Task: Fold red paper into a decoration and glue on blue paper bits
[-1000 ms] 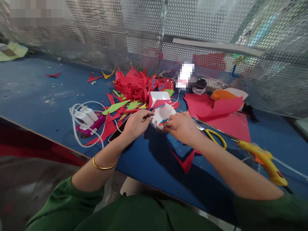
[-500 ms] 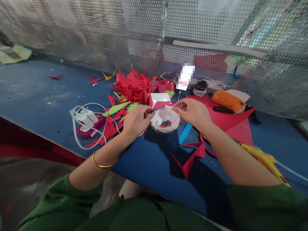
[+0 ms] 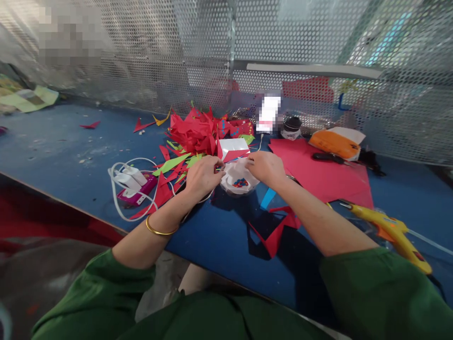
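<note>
A small round bowl lined with white paper stands on the blue table, with small red, blue and orange pieces inside. My left hand is at the bowl's left rim, thumb and fingertips drawn together; whatever lies between them is too small to make out. At the right rim is my right hand, its fingers bent over the paper edge and fingertips partly hidden. A blue paper strip and a folded red paper piece lie to the right of and below the bowl.
Behind the bowl is a heap of red paper pieces. White chargers with cables lie left. To the right are red sheets, an orange packet and a yellow glue gun. A lit phone leans against the mesh.
My right hand has moved slightly left, closer over the bowl's paper edge. The left hand stays at the rim. The view has shifted a little, showing more of the glue gun.
</note>
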`<state>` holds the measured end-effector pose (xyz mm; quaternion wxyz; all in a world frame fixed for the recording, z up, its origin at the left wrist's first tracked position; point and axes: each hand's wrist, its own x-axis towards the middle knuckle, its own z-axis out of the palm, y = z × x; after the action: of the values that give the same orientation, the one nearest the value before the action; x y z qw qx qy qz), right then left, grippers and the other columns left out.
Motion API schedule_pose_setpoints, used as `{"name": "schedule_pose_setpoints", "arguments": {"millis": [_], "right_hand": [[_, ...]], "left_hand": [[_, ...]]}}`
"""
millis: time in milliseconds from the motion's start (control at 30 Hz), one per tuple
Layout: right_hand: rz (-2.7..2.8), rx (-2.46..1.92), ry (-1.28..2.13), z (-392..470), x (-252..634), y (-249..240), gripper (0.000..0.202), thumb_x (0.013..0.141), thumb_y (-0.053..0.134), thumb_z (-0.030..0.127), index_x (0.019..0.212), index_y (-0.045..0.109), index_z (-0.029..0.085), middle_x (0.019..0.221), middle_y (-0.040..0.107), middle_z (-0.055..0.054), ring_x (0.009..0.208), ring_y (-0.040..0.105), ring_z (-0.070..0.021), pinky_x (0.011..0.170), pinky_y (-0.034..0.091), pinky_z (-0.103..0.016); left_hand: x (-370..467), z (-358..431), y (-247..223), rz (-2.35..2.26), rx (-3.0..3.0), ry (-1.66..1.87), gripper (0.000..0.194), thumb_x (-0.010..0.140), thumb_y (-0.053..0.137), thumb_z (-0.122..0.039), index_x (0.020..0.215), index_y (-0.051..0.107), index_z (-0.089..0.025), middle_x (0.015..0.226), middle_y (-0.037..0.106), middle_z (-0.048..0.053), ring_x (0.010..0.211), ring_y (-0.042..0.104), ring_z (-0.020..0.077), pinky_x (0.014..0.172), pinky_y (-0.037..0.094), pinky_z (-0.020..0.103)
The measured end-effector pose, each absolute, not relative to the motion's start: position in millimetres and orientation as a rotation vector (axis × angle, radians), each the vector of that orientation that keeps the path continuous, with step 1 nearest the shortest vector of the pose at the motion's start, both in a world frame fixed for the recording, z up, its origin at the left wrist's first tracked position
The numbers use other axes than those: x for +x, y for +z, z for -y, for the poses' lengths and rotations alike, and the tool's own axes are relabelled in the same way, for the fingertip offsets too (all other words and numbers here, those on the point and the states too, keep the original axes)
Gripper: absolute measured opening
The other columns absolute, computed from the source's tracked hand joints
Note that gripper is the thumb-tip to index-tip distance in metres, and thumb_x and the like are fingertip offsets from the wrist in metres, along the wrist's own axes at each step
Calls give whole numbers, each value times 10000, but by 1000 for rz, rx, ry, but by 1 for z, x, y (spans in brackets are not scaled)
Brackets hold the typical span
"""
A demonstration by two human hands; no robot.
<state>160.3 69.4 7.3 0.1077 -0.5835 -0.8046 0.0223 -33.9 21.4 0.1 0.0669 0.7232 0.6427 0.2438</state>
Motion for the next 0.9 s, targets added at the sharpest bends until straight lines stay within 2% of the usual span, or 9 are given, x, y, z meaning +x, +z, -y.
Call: {"name": "schedule_pose_setpoints", "arguments": {"millis": [133,267,367,467,600,733,900], "right_hand": [[2403,-1691,78,-69,157,7,184,849,584,284,834,748,201,959,755,-107,853,664,-237,622,391,-301],[2383,-1674,76,-68,157,5,242,883,515,261,847,746,197,936,751,-107,841,657,-227,629,391,-305],[2355,-1680,92,-65,159,5,261,905,494,285,856,735,198,906,747,-105,808,655,-226,625,388,-313],[2318,-1690,89,-61,161,4,251,917,480,287,955,709,194,958,748,-109,830,660,-235,628,383,-317],[2272,-1711,54,-59,161,3,279,903,469,252,1087,661,167,1007,744,-131,844,660,-246,640,379,-319],[2245,-1721,24,-57,158,2,291,901,446,226,1087,659,157,984,749,-142,817,656,-244,681,383,-332],[2222,-1722,0,-53,155,1,295,907,451,226,1086,669,141,921,752,-153,784,661,-253,735,379,-371]], "left_hand": [[-31,-24,0,-1949,2146,717,152,796,665,-251,934,725,-233,903,743,35,843,665,212,743,470,315],[-27,-24,3,-2022,2254,660,155,831,647,-319,922,739,-232,1004,738,55,925,668,241,722,462,315],[-23,-25,6,-2036,2365,557,182,869,571,-262,875,744,-205,1015,727,78,953,664,260,725,460,329],[-20,-28,7,-2002,2437,502,213,885,514,-209,866,724,-179,990,717,101,959,657,262,775,466,341],[-23,-34,5,-1938,2378,610,162,878,521,-202,914,677,-185,1008,712,93,955,647,245,793,462,332],[-25,-40,6,-1933,2266,707,137,894,514,-215,942,642,-204,968,728,67,890,648,228,755,445,327],[-21,-45,7,-2049,2259,660,187,941,490,-267,1056,626,-213,898,736,67,812,658,230,702,417,326]]}}
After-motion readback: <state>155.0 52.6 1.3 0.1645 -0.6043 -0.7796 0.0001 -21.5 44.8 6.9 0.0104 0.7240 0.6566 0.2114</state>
